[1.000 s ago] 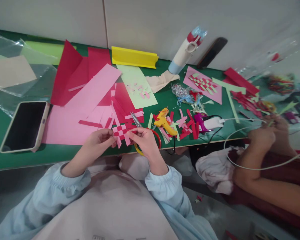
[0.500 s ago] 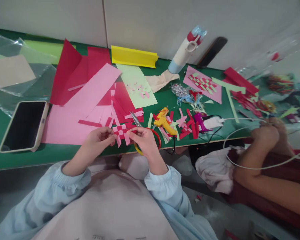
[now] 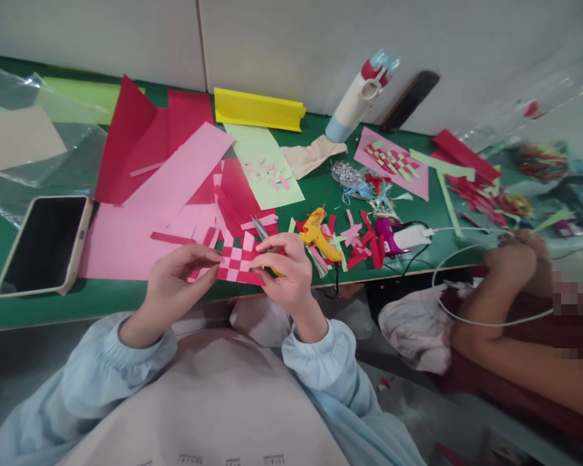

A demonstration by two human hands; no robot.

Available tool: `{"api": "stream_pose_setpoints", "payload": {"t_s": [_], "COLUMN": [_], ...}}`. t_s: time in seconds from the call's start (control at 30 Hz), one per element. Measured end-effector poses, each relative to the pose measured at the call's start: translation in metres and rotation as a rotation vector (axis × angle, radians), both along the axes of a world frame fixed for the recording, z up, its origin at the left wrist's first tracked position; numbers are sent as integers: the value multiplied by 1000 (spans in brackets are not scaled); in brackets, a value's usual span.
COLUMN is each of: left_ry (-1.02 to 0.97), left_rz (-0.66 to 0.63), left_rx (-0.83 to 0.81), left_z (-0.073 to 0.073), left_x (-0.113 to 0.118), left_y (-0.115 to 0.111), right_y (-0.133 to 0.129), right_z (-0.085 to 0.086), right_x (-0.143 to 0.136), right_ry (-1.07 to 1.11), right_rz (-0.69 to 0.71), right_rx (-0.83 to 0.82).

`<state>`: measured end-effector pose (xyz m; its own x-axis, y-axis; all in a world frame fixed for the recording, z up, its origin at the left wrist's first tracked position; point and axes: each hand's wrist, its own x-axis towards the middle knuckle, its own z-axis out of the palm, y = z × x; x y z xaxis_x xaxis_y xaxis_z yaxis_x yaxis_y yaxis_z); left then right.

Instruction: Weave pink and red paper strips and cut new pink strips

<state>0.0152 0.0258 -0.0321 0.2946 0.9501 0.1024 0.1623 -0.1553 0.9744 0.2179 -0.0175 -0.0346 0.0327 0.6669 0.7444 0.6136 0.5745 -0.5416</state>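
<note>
A small checkered weave of pink and red paper strips (image 3: 235,261) is held up between both hands near the table's front edge. My left hand (image 3: 181,283) pinches its left edge between thumb and fingers. On the other side, my right hand (image 3: 287,272) grips the right edge. Scissors (image 3: 261,229) lie behind my right hand, their handles mostly hidden by it. Pink paper (image 3: 121,243) and red paper (image 3: 233,188) are spread behind the weave. A yellow glue gun (image 3: 319,236) rests to the right of my right hand.
A phone (image 3: 43,244) lies at the left. Cut strips (image 3: 362,246), a white plug (image 3: 412,236) with a cable, and a woven piece on pink paper (image 3: 393,160) are at the right. A white bottle (image 3: 354,103) stands behind. Another person's hands (image 3: 517,259) are at far right.
The weave has been turned over or rotated; its loose strip ends now point up instead of down. My right hand's fingers have spread and shifted over the scissors' handles.
</note>
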Motion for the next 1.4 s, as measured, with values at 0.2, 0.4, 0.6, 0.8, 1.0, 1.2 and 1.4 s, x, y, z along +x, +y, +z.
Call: {"api": "stream_pose_setpoints", "payload": {"t_s": [0.2,0.4,0.6,0.8,1.0,1.2,1.4], "left_ry": [62,42,75,84,-22,23,84], "left_rz": [60,52,-3,-110,-218,-302,-319], "left_rx": [-109,-69,-4,-189,-508,-530,-507], "left_z": [13,13,12,15,19,13,4], "left_x": [2,1,0,17,45,67,89], "left_y": [-6,-8,-4,6,8,16,23], "right_y": [-2,-4,-5,-6,-8,-15,-21], "right_z": [-4,-7,-6,-3,1,5,2], "right_x": [1,1,1,6,26,54,76], "right_ry": [-47,-89,-17,376,831,854,857], "right_rz": [-26,-114,-42,3,93,76,42], "right_rx": [-29,-20,-88,-469,-871,-933,-942]}}
